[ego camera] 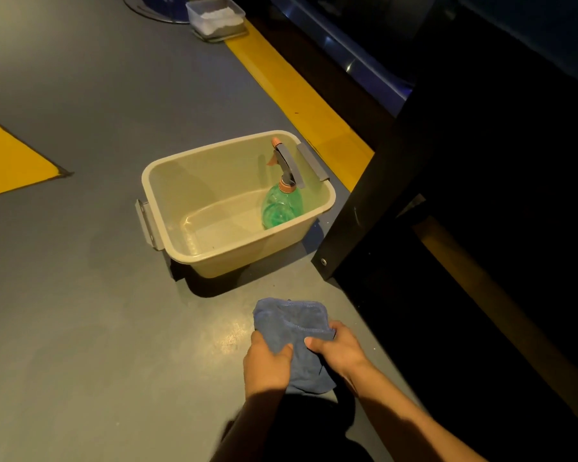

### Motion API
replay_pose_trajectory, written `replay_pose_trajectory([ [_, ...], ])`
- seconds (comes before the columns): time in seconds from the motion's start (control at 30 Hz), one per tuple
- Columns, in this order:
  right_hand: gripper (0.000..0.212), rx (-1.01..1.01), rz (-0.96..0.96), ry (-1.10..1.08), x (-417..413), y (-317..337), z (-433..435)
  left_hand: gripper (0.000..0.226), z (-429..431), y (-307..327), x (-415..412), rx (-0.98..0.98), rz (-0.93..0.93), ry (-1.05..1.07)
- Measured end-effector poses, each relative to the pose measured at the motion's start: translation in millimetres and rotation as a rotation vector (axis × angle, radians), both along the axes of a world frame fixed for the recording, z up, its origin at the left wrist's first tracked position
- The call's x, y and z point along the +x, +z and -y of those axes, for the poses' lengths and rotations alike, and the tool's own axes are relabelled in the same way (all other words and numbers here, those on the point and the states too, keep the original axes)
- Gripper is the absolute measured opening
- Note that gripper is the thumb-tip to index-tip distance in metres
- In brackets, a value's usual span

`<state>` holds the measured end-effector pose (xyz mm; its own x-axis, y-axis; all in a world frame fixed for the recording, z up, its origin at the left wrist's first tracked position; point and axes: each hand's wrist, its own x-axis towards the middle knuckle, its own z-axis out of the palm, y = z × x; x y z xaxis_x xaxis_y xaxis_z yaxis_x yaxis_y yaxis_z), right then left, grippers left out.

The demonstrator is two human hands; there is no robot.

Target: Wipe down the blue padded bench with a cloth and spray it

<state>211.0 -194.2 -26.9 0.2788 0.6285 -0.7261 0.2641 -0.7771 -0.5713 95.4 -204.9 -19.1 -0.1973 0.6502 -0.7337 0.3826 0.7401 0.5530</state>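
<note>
Gripping one blue cloth [294, 331], fingers of two hands closed; one spray bottle [282, 205] in one tub [167, 195]

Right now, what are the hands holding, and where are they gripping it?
Both hands grip the blue cloth: the left hand at its left edge, the right hand at its right edge, cloth bunched between them.

You are in a dim gym or play hall: grey painted floor [80, 95] with broad yellow marking stripes [297, 105] (one triangular), black steel frame post [364, 201].
</note>
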Motion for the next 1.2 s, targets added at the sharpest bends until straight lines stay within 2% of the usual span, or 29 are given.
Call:
replay_pose_trajectory([
  [0.07,0.012,0.085,0.036,0.044,-4.1,14.0,0.8,0.03,1.0,13.4,-3.6,0.181,-0.032,-0.065],
  [0.17,0.013,0.386,0.005,0.067,-18.3,53.5,1.0,0.008,0.3,50.1,-13.4,0.443,-0.004,-0.036],
  [0.27,0.014,0.711,0.042,0.136,-34.4,104.7,-10.9,0.027,-5.8,93.7,-28.8,0.769,-0.042,0.066],
  [0.33,0.019,0.858,0.032,0.165,-47.9,135.0,-31.5,0.025,-21.8,115.9,-41.1,0.978,-0.059,0.135],
  [0.4,0.019,0.934,0.036,0.19,-63.1,151.9,-61.0,0.029,-50.4,132.3,-53.4,1.054,-0.064,0.172],
  [0.47,0.027,0.937,0.089,0.242,-78.5,153.1,-97.3,0.037,-87.9,141.9,-65.7,1.005,-0.16,0.151],
  [0.53,0.039,0.819,0.118,0.337,-89.5,142.3,-133.3,0.041,-127.9,137.8,-77.9,0.816,-0.271,0.107],
  [0.63,0.047,0.589,0.095,0.5,-96.1,120.9,-168.8,0.037,-175.1,110.8,-90.5,0.506,-0.159,0.11],
  [0.77,0.037,0.371,0.163,0.668,-102.5,103.1,-179.0,0.041,-192.2,80.1,-97.2,0.22,-0.097,0.089],
  [0.9,0.024,0.329,0.184,0.725,-113.9,100.1,-178.9,0.043,-192.4,67.6,-100.7,0.154,-0.026,0.058],
  [1.03,0.036,0.306,0.233,0.827,-123.0,103.7,-169.8,0.022,-190.6,69.9,-101.7,0.134,0.058,0.16],
  [1.2,0.04,0.318,0.264,0.858,-113.7,109.4,-152.0,0.027,-186.7,81.5,-101.3,0.123,0.185,0.3],
])
